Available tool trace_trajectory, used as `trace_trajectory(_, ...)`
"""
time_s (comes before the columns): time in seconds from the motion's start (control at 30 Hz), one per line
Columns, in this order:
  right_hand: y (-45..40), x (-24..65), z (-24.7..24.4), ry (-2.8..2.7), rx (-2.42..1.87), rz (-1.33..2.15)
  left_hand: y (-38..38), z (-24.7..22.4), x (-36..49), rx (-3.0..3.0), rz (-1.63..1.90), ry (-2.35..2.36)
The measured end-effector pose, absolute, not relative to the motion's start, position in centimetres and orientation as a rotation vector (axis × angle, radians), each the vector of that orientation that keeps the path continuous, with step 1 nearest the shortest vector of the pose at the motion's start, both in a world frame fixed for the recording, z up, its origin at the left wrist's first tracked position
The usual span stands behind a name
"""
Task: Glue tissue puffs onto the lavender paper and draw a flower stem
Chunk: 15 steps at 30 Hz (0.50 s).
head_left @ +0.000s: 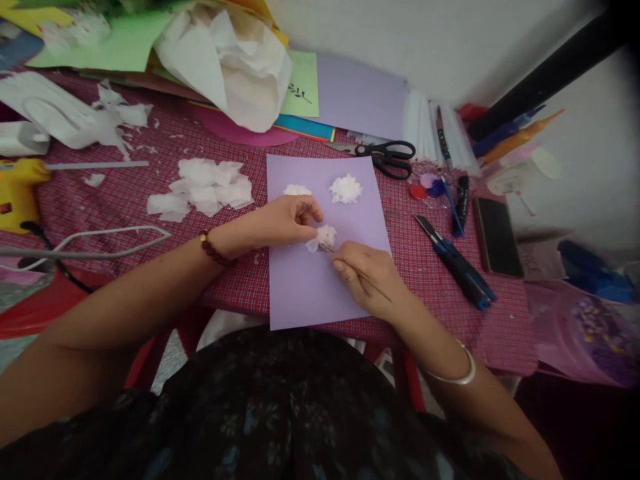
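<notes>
A sheet of purple paper (310,293) lies on the table in front of me. On it sits a small crumpled white paper flower (326,236), between my two hands. My left hand (287,220) comes in from the left with thumb and forefinger apart, the thumb at the flower's edge. Pinched closed at the flower's lower right is my right hand (373,277); what is in its fingers is too small to make out. Farther up the sheet are a fuller white paper flower (345,189) and another white flower (297,190), partly hidden by my left hand.
Thin white paper pieces (203,189) lie left of the sheet. Black-handled scissors (387,157) touch its top right. To the right are a box cutter (455,263) with its blade out and a dark phone (499,237). A yellow glue gun (20,193) stands far left, near a cable.
</notes>
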State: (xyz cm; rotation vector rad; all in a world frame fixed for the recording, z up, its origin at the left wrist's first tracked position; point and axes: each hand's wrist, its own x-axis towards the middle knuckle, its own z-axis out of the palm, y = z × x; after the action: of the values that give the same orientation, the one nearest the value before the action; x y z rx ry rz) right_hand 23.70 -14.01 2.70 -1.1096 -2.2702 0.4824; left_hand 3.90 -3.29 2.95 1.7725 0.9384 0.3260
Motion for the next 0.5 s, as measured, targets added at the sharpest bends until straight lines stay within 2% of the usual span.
trace_trajectory(0.27, -14.2, 23.4, 2.5, -2.504, -1.075, 0.201, -3.2, 3.4, 3.8, 1.601, 0.360, 0.889)
trace_trajectory(0.37, -14.4, 23.8, 3.1, -2.363, -1.033, 0.315, -3.3, 3.4, 3.6, 1.589, 0.397, 0.871)
trace_trajectory(0.5, -14.8, 24.3, 3.7, -1.905, -1.109, 0.615, -3.1, 3.1, 3.6, 1.610, 0.407, 0.922)
